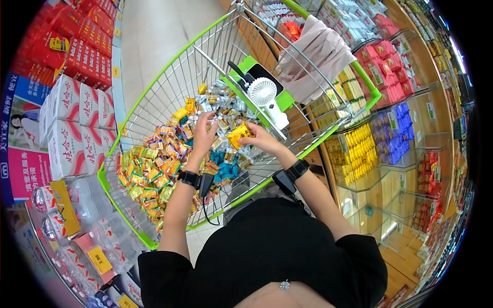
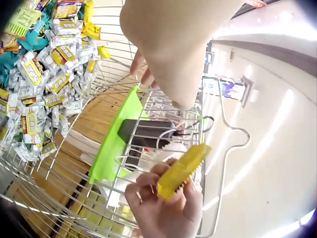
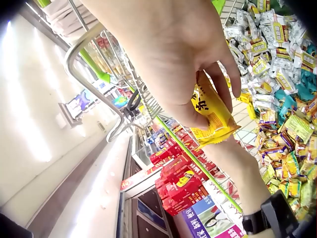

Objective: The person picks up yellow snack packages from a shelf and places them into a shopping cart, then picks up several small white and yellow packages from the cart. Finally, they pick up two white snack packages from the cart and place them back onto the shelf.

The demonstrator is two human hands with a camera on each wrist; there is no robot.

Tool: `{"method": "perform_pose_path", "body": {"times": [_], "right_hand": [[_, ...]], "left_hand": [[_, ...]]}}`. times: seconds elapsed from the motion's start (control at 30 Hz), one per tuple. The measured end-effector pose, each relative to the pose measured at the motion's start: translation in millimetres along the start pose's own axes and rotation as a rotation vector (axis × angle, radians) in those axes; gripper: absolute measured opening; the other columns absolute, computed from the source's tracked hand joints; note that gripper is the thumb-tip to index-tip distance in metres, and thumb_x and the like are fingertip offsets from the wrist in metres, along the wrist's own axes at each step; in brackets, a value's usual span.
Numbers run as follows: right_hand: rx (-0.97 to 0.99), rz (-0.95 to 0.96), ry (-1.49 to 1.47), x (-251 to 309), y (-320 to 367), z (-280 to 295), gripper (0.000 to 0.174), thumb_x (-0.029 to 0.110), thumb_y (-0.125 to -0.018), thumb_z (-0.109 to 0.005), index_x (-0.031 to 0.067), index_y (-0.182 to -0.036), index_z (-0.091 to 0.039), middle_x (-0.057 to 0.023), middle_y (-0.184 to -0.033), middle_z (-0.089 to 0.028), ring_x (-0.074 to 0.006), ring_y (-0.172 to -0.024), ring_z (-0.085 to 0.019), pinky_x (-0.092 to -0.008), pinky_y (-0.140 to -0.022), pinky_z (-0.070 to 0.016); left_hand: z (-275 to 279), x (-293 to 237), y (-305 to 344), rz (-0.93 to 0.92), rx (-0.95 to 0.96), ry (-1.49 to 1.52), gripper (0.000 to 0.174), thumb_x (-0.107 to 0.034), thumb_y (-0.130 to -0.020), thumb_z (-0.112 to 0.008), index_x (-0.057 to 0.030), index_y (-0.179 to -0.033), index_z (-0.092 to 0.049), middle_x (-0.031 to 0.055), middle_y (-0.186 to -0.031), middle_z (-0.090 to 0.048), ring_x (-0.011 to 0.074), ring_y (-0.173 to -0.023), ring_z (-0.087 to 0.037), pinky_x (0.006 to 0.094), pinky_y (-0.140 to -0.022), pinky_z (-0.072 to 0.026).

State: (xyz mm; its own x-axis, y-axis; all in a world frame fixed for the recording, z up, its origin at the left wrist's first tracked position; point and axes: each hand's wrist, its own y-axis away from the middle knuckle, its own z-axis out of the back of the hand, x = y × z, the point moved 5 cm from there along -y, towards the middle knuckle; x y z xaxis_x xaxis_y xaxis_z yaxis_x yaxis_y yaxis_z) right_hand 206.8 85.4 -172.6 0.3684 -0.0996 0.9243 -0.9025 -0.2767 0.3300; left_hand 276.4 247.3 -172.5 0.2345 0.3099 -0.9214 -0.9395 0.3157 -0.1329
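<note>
My right hand (image 1: 263,138) pinches a yellow packet (image 1: 239,135) between thumb and fingers above the cart's heap of wrapped pieces (image 1: 164,167). The right wrist view shows the packet (image 3: 212,111) close up, with dark print on it. To its left, my left hand (image 1: 204,134) hovers over the heap with relaxed fingers, holding nothing and apart from the packet. The heap has orange and green pieces at the left, teal ones in the middle and silver-white ones (image 2: 54,82) beside them.
The wire cart (image 1: 134,110) has a green rim. A white fan (image 1: 263,92) and a pale cloth (image 1: 316,56) are at its handle end. Shelves of packets (image 1: 357,149) line the right; white cartons (image 1: 77,123), bottles and red boxes (image 1: 90,46) line the left.
</note>
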Motion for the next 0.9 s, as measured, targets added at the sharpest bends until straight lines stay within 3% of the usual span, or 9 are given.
{"method": "perform_pose_path", "body": {"times": [0.2,0.4,0.8,0.9], "right_hand": [[-0.026,0.0,0.006,-2,1,0,0.032,0.012,-0.072,-0.063,0.0006,-0.098,-0.048,-0.0038,-0.089,-0.055,-0.0096,-0.082,-0.051,-0.0234,-0.073,-0.041],[-0.012,-0.006,0.058,-4,1,2,0.031,0.011,-0.072,-0.062,0.0008,-0.098,-0.049,-0.0034,-0.089,-0.055,-0.01,-0.082,-0.051,-0.0233,-0.074,-0.0403],[-0.048,-0.074,0.074,-11,5,5,0.033,0.017,-0.073,-0.062,0.0019,-0.099,-0.048,-0.0032,-0.087,-0.054,-0.0103,-0.08,-0.05,-0.0237,-0.072,-0.0405],[-0.04,-0.112,0.065,-8,6,5,0.031,0.017,-0.073,-0.062,0.0022,-0.097,-0.048,-0.0034,-0.086,-0.054,-0.0099,-0.079,-0.05,-0.0236,-0.071,-0.0405]], "left_hand": [[0,45,-33,-0.173,-0.01,-0.308,0.023,-0.013,-0.077,-0.054,-0.0039,-0.097,-0.051,0.0131,-0.097,-0.05,0.0307,-0.094,-0.047,0.0358,-0.081,-0.0378],[-5,91,-69,-0.15,0.041,-0.367,0.025,-0.016,-0.075,-0.054,-0.0026,-0.096,-0.051,0.0139,-0.099,-0.049,0.0314,-0.097,-0.045,0.0372,-0.084,-0.0359],[-19,163,-118,0.038,0.132,-0.656,0.04,-0.024,-0.072,-0.055,-0.0006,-0.104,-0.052,0.017,-0.113,-0.044,0.0345,-0.104,-0.04,0.0393,-0.089,-0.035],[-21,180,-129,0.123,0.185,-0.698,0.039,-0.028,-0.074,-0.054,-0.0054,-0.105,-0.054,0.0161,-0.121,-0.039,0.0324,-0.11,-0.036,0.0395,-0.09,-0.0348]]}}
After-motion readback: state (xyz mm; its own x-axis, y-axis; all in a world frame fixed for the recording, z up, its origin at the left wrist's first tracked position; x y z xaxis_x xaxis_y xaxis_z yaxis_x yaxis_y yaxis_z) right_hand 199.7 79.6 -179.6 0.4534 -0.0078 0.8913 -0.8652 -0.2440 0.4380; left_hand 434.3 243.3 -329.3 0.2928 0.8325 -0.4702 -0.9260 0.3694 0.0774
